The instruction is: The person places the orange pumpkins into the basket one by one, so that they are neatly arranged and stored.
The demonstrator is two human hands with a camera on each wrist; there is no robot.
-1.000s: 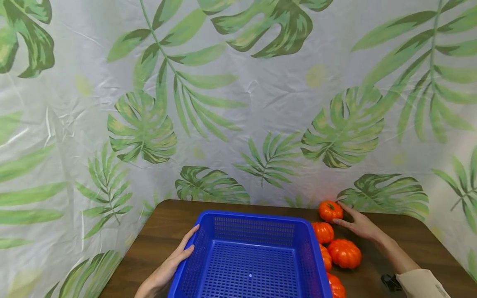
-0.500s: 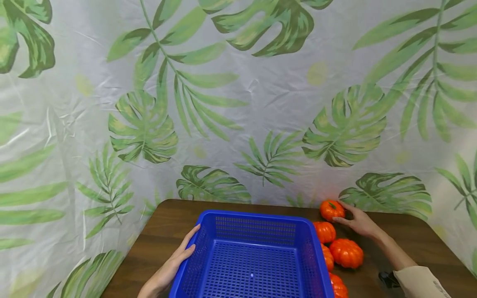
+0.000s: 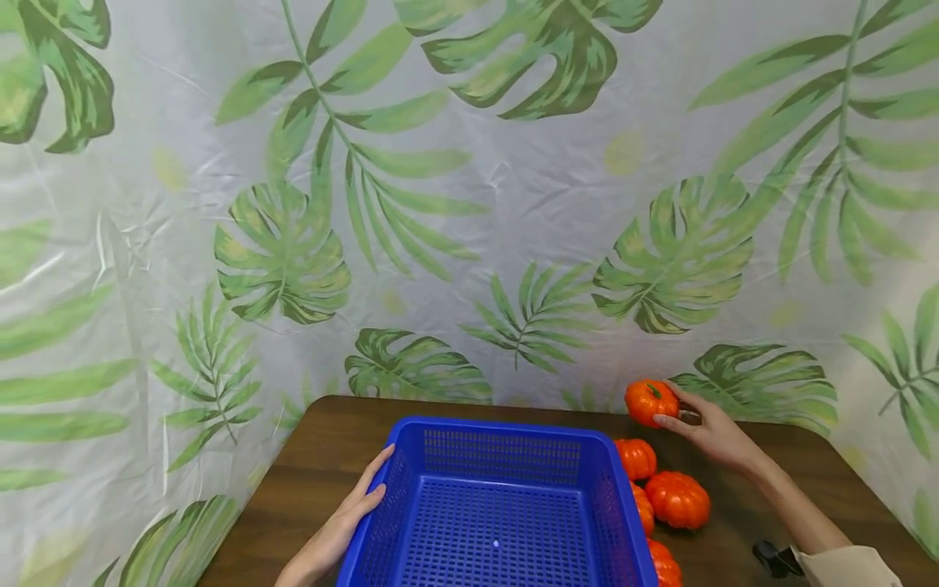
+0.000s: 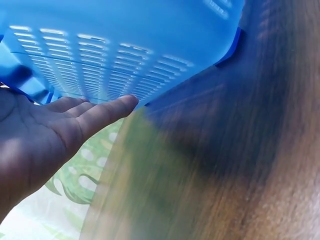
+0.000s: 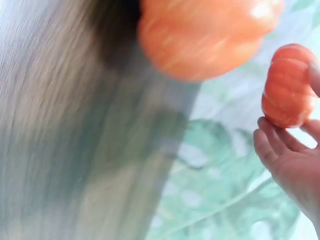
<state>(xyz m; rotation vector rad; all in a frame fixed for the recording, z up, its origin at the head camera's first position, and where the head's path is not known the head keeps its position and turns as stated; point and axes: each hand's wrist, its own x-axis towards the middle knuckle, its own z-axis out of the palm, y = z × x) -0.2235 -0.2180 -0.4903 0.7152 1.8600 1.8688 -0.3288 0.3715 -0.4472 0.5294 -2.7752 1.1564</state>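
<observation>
In the head view my right hand point(image 3: 715, 436) holds a small orange pumpkin point(image 3: 649, 403) with a green stem, lifted over the table's far right. The right wrist view shows that pumpkin point(image 5: 288, 85) between thumb and fingers. A blue plastic basket point(image 3: 499, 426) with perforated walls stands at the front middle, its visible floor bare but for a tiny white spot. My left hand point(image 3: 339, 526) rests against its left side, near the rim. Seen from the left wrist, the fingers lie fairly straight by the slotted wall point(image 4: 125, 30).
More orange pumpkins stand right of the basket, including a large one point(image 3: 678, 500); the basket partly hides some. A small black object point(image 3: 773, 559) lies by the right sleeve point(image 3: 847, 567). Behind the brown wooden table point(image 3: 323, 432) hangs a leaf-patterned sheet point(image 3: 506, 204).
My right hand has closed on the far pumpkin and raised it slightly off the table. The left hand and basket stay where they were.
</observation>
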